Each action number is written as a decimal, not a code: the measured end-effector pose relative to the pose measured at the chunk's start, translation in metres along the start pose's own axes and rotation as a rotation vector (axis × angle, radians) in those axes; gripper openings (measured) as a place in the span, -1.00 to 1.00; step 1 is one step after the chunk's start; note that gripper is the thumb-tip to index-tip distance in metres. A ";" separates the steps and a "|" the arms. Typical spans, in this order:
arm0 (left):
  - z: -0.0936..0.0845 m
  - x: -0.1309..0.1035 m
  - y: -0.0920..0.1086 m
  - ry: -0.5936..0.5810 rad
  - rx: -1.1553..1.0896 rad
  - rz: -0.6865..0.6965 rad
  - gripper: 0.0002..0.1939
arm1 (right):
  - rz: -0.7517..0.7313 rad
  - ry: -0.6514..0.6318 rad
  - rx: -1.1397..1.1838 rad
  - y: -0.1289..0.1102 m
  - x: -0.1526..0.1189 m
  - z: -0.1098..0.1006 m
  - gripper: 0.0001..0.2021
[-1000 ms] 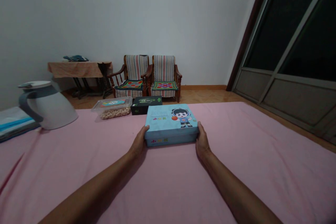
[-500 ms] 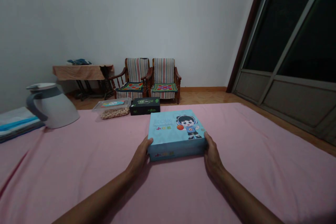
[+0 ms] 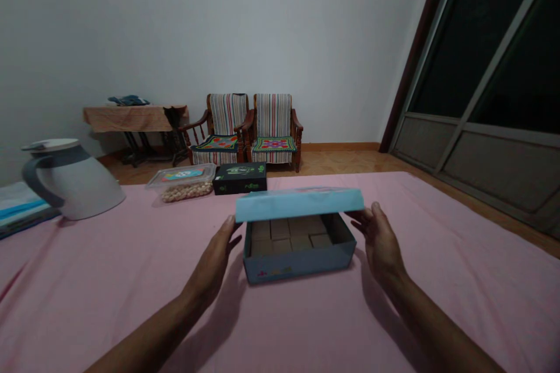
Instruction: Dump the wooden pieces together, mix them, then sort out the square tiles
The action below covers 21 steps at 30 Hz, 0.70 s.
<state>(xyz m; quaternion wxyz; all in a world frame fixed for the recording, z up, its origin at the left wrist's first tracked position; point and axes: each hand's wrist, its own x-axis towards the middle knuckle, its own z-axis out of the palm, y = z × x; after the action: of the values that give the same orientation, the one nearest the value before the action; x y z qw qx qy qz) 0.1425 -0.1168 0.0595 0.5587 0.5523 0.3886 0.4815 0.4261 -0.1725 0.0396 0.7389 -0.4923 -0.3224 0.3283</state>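
Observation:
The light blue lid point(image 3: 301, 204) is raised off its box point(image 3: 301, 264), its near edge lifted above the base. At the lid's left end my left hand point(image 3: 214, 256) grips the corner, fingertips partly tucked beneath it. My right hand point(image 3: 381, 239) has hold of the right end, with some fingers under the edge. Inside the box, beneath the lid, several brown cardboard blocks or small boxes point(image 3: 286, 236) show; I cannot tell which. The box base rests on the pink cloth point(image 3: 280, 326), with coloured lettering on its near side.
Behind the box stand a black box point(image 3: 240, 178) and a clear plastic container point(image 3: 186, 186) of pale, nut-like pieces. A white jug with a grey handle point(image 3: 83, 180) is at left, beside folded plastic-wrapped items point(image 3: 21, 210). Two wooden chairs point(image 3: 273, 128) stand beyond the pink surface.
Both hands have raised the lid from the closed box, so the brown contents now show. My hands have moved apart and up a little. The view has shifted slightly.

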 end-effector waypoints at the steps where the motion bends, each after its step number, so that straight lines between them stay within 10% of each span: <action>1: 0.000 0.011 0.006 0.030 0.030 0.027 -0.44 | -0.054 0.017 -0.032 -0.006 0.012 0.006 -0.50; 10: -0.001 0.125 0.015 0.084 0.139 0.085 -0.50 | -0.297 0.060 -0.364 0.001 0.113 0.052 -0.68; 21: -0.023 0.123 -0.050 0.247 0.228 -0.004 -0.58 | -0.029 -0.064 -0.614 0.055 0.132 0.034 -0.73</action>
<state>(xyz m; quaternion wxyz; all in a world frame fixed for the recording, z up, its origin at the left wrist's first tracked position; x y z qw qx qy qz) 0.1543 0.0119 0.0200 0.4412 0.5480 0.5075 0.4975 0.4659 -0.0330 0.0188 0.5496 -0.6774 -0.4365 0.2200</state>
